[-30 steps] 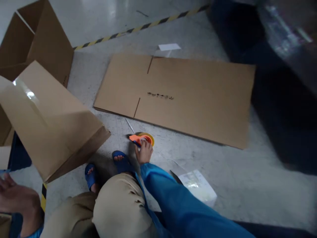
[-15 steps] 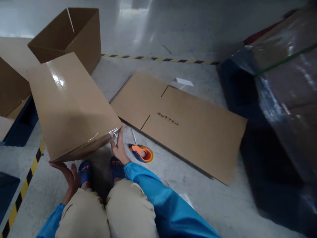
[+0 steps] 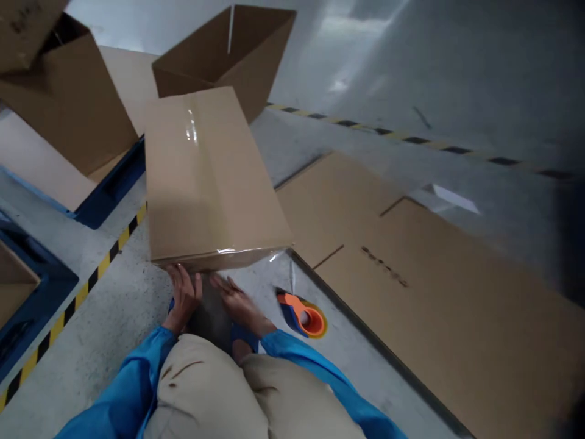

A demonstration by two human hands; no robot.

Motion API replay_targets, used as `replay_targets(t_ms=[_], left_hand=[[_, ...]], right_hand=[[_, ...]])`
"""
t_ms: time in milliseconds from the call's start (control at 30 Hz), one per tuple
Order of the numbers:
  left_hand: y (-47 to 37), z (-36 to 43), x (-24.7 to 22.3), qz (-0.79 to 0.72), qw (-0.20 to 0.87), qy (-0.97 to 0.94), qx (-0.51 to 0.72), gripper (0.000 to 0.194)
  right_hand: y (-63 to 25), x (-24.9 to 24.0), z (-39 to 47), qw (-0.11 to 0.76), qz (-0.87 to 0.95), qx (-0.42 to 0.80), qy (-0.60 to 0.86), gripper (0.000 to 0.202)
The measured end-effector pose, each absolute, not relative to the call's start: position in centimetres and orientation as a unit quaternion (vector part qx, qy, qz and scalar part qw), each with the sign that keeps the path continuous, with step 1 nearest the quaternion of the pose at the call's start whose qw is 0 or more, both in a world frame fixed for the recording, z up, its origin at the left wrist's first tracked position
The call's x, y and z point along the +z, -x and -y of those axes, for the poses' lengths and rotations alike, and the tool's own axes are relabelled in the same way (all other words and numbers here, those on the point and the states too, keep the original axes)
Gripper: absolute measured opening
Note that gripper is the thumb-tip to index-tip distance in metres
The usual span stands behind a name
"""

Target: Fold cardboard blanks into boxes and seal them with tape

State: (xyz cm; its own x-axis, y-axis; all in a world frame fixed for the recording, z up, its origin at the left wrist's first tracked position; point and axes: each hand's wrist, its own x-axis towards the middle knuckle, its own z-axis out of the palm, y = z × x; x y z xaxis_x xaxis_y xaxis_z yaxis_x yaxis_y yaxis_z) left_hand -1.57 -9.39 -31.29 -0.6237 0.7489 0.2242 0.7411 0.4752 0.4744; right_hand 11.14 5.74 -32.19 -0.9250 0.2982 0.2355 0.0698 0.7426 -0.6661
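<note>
A closed cardboard box (image 3: 214, 177) stands in front of me, with clear tape along the middle of its top and over its near edge. My left hand (image 3: 184, 292) touches the lower near side of the box, fingers up and apart from the palm. Close to the same side, right of my left hand, is my right hand (image 3: 235, 302), its fingers stretched out and holding nothing. An orange and blue tape dispenser (image 3: 304, 316) lies on the floor to the right of my right hand.
Flat cardboard (image 3: 425, 292) with printed marks covers the right floor. An open box (image 3: 253, 67) stands behind the closed one. At left are another open box (image 3: 77, 97) and blue pallets (image 3: 112, 189). Yellow-black tape (image 3: 103, 265) marks the floor.
The view has swung left, so things appear further right. My right hand has left the box's right corner and moved toward my left hand. The box now sits straighter before me.
</note>
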Motion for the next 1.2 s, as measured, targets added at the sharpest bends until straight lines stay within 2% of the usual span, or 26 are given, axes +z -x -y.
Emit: replay_targets(t_ms=[67, 200, 300, 400, 467, 533, 633, 700, 900, 967, 1100, 1200], left_hand=[[1.3, 10.1, -31.2, -0.859, -0.025, -0.387, 0.334, 0.047], [2.0, 12.7, -28.5, -0.853, -0.074, -0.304, 0.417, 0.037], [4.7, 12.7, -24.8, -0.850, -0.130, -0.260, 0.439, 0.049], [7.9, 10.9, -21.4, -0.815, -0.110, -0.379, 0.424, 0.053], [9.4, 9.8, -20.1, -0.796, -0.068, -0.458, 0.390, 0.042], [10.3, 9.4, -19.8, -0.794, -0.044, -0.485, 0.365, 0.035], [11.4, 9.8, -20.3, -0.795, -0.032, -0.493, 0.351, 0.033], [12.3, 10.3, -20.8, -0.788, -0.021, -0.511, 0.342, 0.031], [13.5, 10.8, -21.8, -0.779, -0.028, -0.531, 0.332, 0.025], [13.6, 11.0, -21.4, -0.780, -0.017, -0.542, 0.312, 0.030], [14.2, 11.6, -19.4, -0.744, 0.055, -0.603, 0.283, 0.053], [14.9, 11.7, -18.1, -0.742, 0.065, -0.615, 0.259, 0.048]], right_hand=[[-12.5, -32.0, -6.7, 0.207, 0.905, 0.360, 0.095, 0.050], [-14.4, -27.6, -11.2, 0.391, 0.801, 0.337, 0.302, 0.033], [-14.2, -23.8, -14.2, 0.464, 0.754, 0.343, 0.315, 0.020], [-13.7, -22.0, -15.8, 0.485, 0.745, 0.300, 0.346, 0.032], [-13.5, -21.8, -16.6, 0.452, 0.764, 0.288, 0.360, 0.033], [-13.3, -21.9, -17.5, 0.376, 0.814, 0.315, 0.311, 0.034], [-13.1, -22.2, -19.2, 0.243, 0.890, 0.336, 0.188, 0.045], [-13.1, -22.4, -20.4, 0.191, 0.919, 0.311, 0.147, 0.049], [-13.7, -23.2, -22.4, 0.156, 0.947, 0.258, 0.113, 0.044], [-14.1, -23.1, -22.4, 0.163, 0.946, 0.255, 0.117, 0.045], [-14.4, -22.0, -22.8, 0.169, 0.955, 0.225, 0.089, 0.049], [-13.5, -21.1, -23.4, 0.152, 0.970, 0.180, 0.061, 0.054]])
